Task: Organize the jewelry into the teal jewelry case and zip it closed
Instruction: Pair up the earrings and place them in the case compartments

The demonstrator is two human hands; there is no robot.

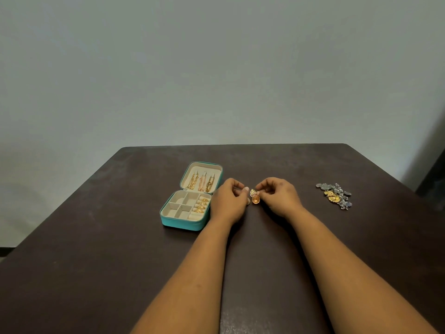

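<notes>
A teal jewelry case [190, 196] is seen lying open at centre left on the dark tabletop [96, 237], its lid laid flat toward the top of the frame. Three long gold earrings [201, 181] are held in the lid. Gold rings [201, 204] are seated in the ring rolls at the right side of the base; the divided compartments beside them show only cream lining. Just right of the case, an orange-gold earring [254, 197] is pinched by the right hand [277, 196]. The left hand [228, 201] is curled on something small, not identifiable. A pile of silver and yellow jewelry [336, 195] is noted at far right.
</notes>
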